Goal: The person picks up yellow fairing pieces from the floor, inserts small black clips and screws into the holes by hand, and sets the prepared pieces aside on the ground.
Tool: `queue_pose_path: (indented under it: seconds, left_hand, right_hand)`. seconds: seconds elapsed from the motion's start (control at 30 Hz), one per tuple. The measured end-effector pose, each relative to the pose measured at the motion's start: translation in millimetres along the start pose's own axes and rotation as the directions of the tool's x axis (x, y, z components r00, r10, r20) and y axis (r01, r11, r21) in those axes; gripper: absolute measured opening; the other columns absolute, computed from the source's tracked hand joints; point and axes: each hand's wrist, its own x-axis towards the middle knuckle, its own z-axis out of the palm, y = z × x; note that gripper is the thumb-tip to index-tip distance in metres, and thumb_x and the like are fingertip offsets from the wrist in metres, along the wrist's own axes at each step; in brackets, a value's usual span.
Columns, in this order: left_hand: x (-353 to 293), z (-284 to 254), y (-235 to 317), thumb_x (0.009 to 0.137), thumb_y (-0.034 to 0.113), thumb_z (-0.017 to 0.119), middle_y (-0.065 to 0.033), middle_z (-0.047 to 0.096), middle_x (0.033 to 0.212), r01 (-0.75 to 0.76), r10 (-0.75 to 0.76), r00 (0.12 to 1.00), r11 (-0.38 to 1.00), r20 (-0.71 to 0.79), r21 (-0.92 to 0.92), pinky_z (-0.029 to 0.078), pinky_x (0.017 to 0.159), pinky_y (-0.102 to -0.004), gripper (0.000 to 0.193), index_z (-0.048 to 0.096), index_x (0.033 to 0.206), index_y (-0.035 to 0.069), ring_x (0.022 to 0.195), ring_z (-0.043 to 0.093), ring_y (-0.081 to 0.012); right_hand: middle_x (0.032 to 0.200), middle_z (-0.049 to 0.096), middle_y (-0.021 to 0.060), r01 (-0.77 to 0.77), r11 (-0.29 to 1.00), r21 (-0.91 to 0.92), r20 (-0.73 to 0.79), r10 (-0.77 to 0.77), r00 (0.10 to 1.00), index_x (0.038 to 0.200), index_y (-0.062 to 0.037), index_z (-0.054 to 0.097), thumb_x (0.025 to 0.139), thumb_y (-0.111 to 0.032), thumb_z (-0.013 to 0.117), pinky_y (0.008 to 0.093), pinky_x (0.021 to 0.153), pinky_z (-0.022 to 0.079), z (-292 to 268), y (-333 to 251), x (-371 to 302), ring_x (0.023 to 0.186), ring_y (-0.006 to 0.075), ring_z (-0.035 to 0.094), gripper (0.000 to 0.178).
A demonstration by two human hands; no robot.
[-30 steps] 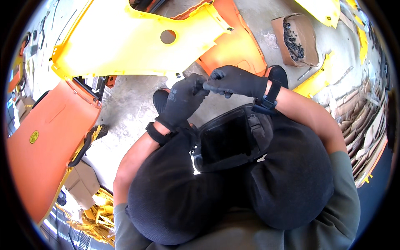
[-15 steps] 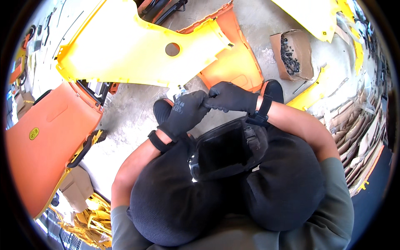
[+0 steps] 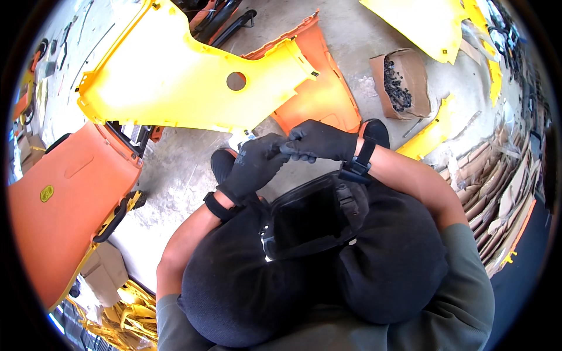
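Both my hands wear dark grey gloves and meet fingertip to fingertip above the gap between my shoes. My left hand (image 3: 256,167) is closed, its fingers pinched together. My right hand (image 3: 324,140) has its fingers curled in against the left one's. Whatever they grip is hidden between the gloves. Just past the left hand, a small whitish piece (image 3: 237,139) shows by the lower edge of a large yellow plastic panel (image 3: 170,82). An open black bag or case (image 3: 272,245) rests between my thighs, its inside dark.
An orange panel (image 3: 328,96) lies partly under the yellow one. A cardboard box (image 3: 415,82) of small black parts stands at the far right, near a narrow yellow strip (image 3: 430,134). Stacked flattened cardboard (image 3: 494,199) is at right, a big orange panel (image 3: 76,205) at left.
The fingers of both hands have shifted slightly against each other, the hands still together. The whole view has moved a little, so the surroundings sit slightly differently in the picture.
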Motion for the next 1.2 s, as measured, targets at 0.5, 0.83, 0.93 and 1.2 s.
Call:
queue_pose_path:
  seconds: [0.5,0.83,0.93,1.2]
  left_hand:
    - [2,2,-2,0.082,0.001,0.066,-0.0071,0.067,0.084,-0.004,0.005,1.0,0.999,-0.03,0.037,0.051,0.065,-0.0245,0.027,0.059,0.108,-0.001,0.074,0.065,-0.0122]
    - [-2,2,-3,0.082,0.0,0.067,-0.0044,0.066,0.086,0.044,-0.044,0.999,0.999,-0.019,-0.027,0.049,0.069,-0.0239,0.027,0.06,0.108,-0.001,0.074,0.061,-0.0095]
    - [-3,5,-2,0.083,-0.001,0.065,-0.0045,0.066,0.088,0.037,-0.038,0.999,0.996,-0.016,-0.086,0.048,0.067,-0.0226,0.028,0.06,0.111,-0.001,0.074,0.061,-0.0087]
    - [-3,2,0,0.084,0.006,0.066,-0.0093,0.067,0.082,-0.007,0.008,0.998,1.0,-0.061,0.024,0.048,0.065,-0.0261,0.026,0.061,0.108,-0.001,0.071,0.063,-0.014]
  right_hand:
    - [0.072,0.059,-0.001,0.033,0.977,0.209,0.011,-0.036,0.999,0.083,-0.0073,0.062,0.089,-0.028,0.058,0.0185,0.056,0.042,-2,3,-1,0.059,0.0049,0.051,0.022]
    - [0.072,0.058,-0.0007,0.049,0.971,0.233,0.053,-0.063,0.997,0.086,-0.0061,0.062,0.089,-0.028,0.059,0.0196,0.057,0.043,-5,12,3,0.06,0.0052,0.051,0.023]
    - [0.072,0.058,-0.0009,0.098,0.974,0.205,0.07,-0.115,0.991,0.086,-0.0061,0.062,0.089,-0.029,0.059,0.02,0.057,0.042,-12,11,-1,0.06,0.0054,0.05,0.023]
    - [0.073,0.058,-0.0026,0.102,0.981,0.164,0.086,-0.117,0.989,0.087,-0.0074,0.062,0.09,-0.029,0.059,0.0203,0.057,0.041,-13,5,-6,0.062,0.0048,0.05,0.022]
